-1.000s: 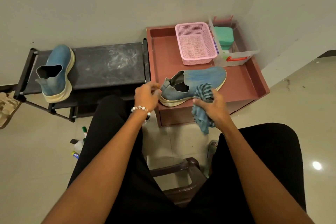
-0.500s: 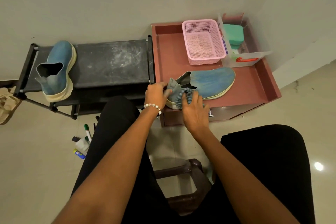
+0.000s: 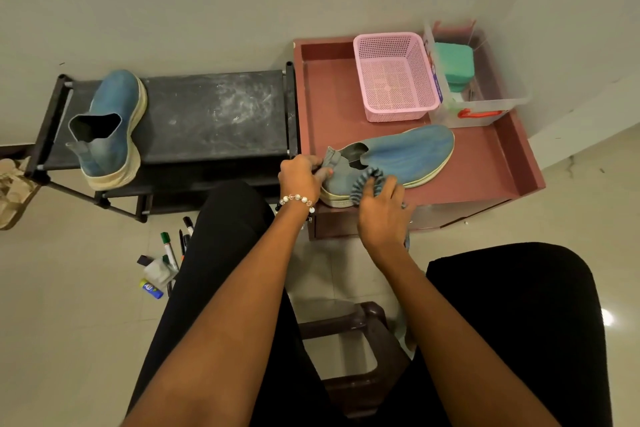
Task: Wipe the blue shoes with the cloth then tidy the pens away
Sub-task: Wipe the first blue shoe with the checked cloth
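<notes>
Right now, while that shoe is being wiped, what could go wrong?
The blue shoe sits at the red table's front edge with its heel overhanging; a hard push from the cloth might tip it off. The pens on the floor lie beside the person's leg and could get kicked away.

Matt suede shoe [image 3: 398, 158] (striped cloth [image 3: 363, 182])
</notes>
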Action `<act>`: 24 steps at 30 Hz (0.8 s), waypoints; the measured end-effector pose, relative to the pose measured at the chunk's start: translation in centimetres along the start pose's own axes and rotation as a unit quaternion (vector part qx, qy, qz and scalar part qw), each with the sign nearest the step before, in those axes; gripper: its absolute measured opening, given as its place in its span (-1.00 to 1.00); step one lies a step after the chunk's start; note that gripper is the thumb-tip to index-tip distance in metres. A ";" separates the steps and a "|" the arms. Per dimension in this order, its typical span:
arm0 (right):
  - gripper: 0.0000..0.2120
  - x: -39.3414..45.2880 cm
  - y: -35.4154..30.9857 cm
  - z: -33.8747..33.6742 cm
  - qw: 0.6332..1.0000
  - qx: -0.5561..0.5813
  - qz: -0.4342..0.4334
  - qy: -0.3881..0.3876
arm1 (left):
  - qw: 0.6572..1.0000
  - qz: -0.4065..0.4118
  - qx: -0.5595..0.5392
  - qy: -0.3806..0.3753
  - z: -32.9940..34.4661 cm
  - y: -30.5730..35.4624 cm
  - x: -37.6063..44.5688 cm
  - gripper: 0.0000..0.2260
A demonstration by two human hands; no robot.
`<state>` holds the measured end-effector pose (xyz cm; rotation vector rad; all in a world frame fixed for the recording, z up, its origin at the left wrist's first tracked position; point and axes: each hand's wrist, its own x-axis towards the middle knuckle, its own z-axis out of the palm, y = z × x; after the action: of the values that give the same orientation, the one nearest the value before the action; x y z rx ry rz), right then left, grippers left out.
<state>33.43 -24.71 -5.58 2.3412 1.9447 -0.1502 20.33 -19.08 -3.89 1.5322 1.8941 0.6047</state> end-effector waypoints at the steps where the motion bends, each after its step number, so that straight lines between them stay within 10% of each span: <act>1: -0.59 -0.2 -0.6 -0.1 1.000 0.001 0.021 0.011 | 1.000 -0.006 -0.010 0.000 0.0 0.0 -0.1 -0.82; 8: -0.48 -0.1 -1.8 -1.1 0.982 0.045 -0.154 -0.096 | 1.000 -0.016 -0.013 0.001 -0.3 0.2 -0.4 -0.87; 17: -0.68 0.4 -1.4 -1.0 0.999 0.021 0.038 -0.015 | 0.996 -0.049 -0.072 0.013 0.0 0.3 -0.3 -0.77; 24: -0.48 0.7 0.1 -0.4 0.980 -0.016 -0.189 -0.060 | 0.997 -0.042 -0.070 0.011 -0.2 0.3 -0.5 -0.78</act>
<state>33.67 -23.98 -5.31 1.8706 2.2863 -0.2757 20.47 -19.48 -3.45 1.3565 1.8801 0.7039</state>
